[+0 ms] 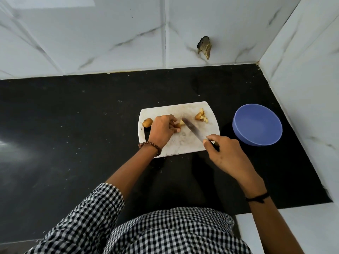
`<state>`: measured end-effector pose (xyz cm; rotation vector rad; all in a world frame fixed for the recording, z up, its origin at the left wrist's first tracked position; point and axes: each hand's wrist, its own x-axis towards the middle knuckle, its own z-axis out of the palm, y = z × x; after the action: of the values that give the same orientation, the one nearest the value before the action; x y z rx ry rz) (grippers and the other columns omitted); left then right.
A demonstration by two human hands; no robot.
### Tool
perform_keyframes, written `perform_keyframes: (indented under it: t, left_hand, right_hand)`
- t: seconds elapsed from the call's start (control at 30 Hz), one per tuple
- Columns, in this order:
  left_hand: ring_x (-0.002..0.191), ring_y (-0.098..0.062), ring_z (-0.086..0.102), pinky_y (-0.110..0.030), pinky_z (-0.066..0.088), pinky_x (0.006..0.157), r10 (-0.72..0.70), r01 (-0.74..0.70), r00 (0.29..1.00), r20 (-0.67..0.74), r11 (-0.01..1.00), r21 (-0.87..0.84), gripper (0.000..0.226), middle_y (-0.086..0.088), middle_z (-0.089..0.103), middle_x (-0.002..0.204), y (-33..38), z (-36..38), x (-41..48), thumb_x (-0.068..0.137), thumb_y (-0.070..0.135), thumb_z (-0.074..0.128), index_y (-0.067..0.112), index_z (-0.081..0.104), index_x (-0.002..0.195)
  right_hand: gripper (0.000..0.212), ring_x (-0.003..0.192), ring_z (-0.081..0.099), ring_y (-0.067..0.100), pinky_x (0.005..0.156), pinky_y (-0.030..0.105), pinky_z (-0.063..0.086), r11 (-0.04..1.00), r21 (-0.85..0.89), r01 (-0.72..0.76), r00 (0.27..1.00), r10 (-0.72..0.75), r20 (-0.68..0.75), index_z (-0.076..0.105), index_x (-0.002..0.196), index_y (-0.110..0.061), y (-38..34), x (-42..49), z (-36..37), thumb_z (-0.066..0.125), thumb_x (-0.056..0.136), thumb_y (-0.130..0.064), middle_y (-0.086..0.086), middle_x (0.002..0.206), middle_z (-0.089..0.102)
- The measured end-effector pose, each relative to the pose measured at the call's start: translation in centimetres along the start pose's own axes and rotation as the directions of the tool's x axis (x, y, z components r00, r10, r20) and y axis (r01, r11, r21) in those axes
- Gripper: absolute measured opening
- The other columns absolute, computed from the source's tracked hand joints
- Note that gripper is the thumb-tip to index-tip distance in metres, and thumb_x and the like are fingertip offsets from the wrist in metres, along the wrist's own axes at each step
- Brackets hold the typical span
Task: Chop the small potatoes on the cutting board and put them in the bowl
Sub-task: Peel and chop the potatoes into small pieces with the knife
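Pinning the half-cut potato [180,124] near the middle of the board [183,145] with the left hand [162,129], fingers curled over it and clamped on its left end. Gripping the knife [192,128] by the handle in the right hand [225,154], lower right of the potato, fingers wrapped round it. Angling the blade from lower right up to upper left, its tip touching the potato's pale cut face on the right side.

Seemingly laying the potato's long axis left to right, though hiding most of it under the fingers, so cutting across it just right of the left fingertips. Probably stepping the next slices leftward toward those fingertips, and needing to keep them tucked back from the edge.

Leaving one whole potato [147,122] at the board's left edge, just beside the left hand. Keeping a pile of chopped pieces [201,116] at the board's upper right, apart from the blade. Leaving the bowl [256,123] right of the board on the table [73,125], nearer the right hand, with nothing showing inside.
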<state>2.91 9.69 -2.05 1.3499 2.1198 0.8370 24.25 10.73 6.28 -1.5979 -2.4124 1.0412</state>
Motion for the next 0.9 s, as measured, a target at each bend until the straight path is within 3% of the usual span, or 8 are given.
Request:
perform_keyframes:
  t: [0.13,0.23,0.33,0.53,0.67,0.73,0.8,0.9]
  left_hand:
    - [0.075,-0.008,0.064,-0.024,0.055,0.077,0.034,-0.036,0.998,0.046,0.997,0.062,0.04,0.002,0.069,0.086,0.1,0.0,0.4,0.071,0.02,0.083,0.012,0.069,0.108]
    - [0.077,-0.01,0.065,-0.031,0.056,0.076,0.034,-0.038,0.998,0.047,0.995,0.093,0.033,0.001,0.069,0.084,0.2,0.2,0.7,0.069,0.029,0.084,0.015,0.072,0.098]
    - [0.077,-0.011,0.064,-0.031,0.056,0.074,0.028,-0.034,0.998,0.059,0.994,0.104,0.023,0.001,0.068,0.083,0.2,0.0,1.0,0.071,0.027,0.083,0.016,0.073,0.088]
    - [0.083,-0.011,0.062,-0.027,0.053,0.075,0.094,-0.096,0.995,0.018,0.985,0.142,0.028,0.0,0.064,0.093,-0.5,-0.8,1.0,0.078,0.018,0.077,0.014,0.07,0.105]
    - [0.09,-0.016,0.061,-0.034,0.054,0.075,0.167,-0.153,0.985,-0.038,0.96,0.235,0.025,-0.002,0.064,0.101,-1.1,-1.7,1.6,0.085,0.007,0.068,0.012,0.069,0.109]
    - [0.093,-0.021,0.06,-0.037,0.054,0.071,0.225,-0.191,0.972,-0.062,0.92,0.342,0.024,-0.006,0.063,0.103,-1.3,-2.2,2.1,0.086,0.001,0.064,0.007,0.069,0.109]
    - [0.094,-0.022,0.06,-0.033,0.055,0.07,0.267,-0.215,0.962,-0.057,0.868,0.448,0.024,-0.007,0.063,0.103,-1.6,-2.6,2.7,0.086,0.0,0.065,0.006,0.069,0.109]
    - [0.096,-0.022,0.057,-0.03,0.053,0.073,0.29,-0.253,0.957,0.003,0.829,0.499,0.023,-0.007,0.063,0.103,-2.1,-3.0,3.2,0.087,0.003,0.065,0.006,0.07,0.11]
  right_hand:
    - [0.031,0.068,0.056,0.008,0.056,0.016,0.041,1.0,0.018,-0.017,0.999,0.018,-0.036,0.062,0.115,-0.022,0.9,2.0,0.6,0.051,0.099,-0.045,-0.001,0.088,0.061]
    - [0.033,0.066,0.051,0.003,0.054,0.014,0.036,0.999,0.027,-0.024,0.998,0.026,-0.065,0.062,0.118,-0.021,1.2,3.2,1.3,0.052,0.098,-0.046,0.0,0.092,0.061]
    - [0.038,0.065,0.052,0.003,0.054,0.013,0.036,0.998,0.063,-0.017,0.994,0.024,-0.103,0.062,0.123,-0.019,1.2,4.3,1.7,0.052,0.098,-0.046,-0.002,0.09,0.059]
    - [0.04,0.064,0.049,0.0,0.054,0.009,0.037,0.993,0.113,0.036,0.988,-0.018,-0.151,0.06,0.131,-0.019,0.6,5.8,2.2,0.055,0.098,-0.042,-0.009,0.087,0.052]
    - [0.035,0.067,0.052,0.001,0.058,0.01,0.038,0.991,0.133,0.036,0.989,-0.015,-0.15,0.063,0.123,-0.018,0.3,6.9,2.8,0.055,0.098,-0.042,-0.011,0.081,0.053]
    - [0.031,0.072,0.057,0.007,0.064,0.018,0.045,0.989,0.143,0.041,0.989,-0.02,-0.147,0.065,0.115,-0.018,0.1,7.4,3.1,0.056,0.098,-0.041,-0.008,0.08,0.056]
    - [0.028,0.079,0.063,0.015,0.07,0.03,0.051,0.987,0.155,0.053,0.988,-0.029,-0.154,0.066,0.109,-0.018,-0.1,7.7,3.3,0.056,0.097,-0.041,-0.001,0.082,0.063]
    - [0.025,0.077,0.061,0.013,0.07,0.029,0.05,0.985,0.162,0.058,0.987,-0.032,-0.156,0.066,0.107,-0.02,-0.1,7.9,3.6,0.056,0.097,-0.041,-0.003,0.082,0.063]
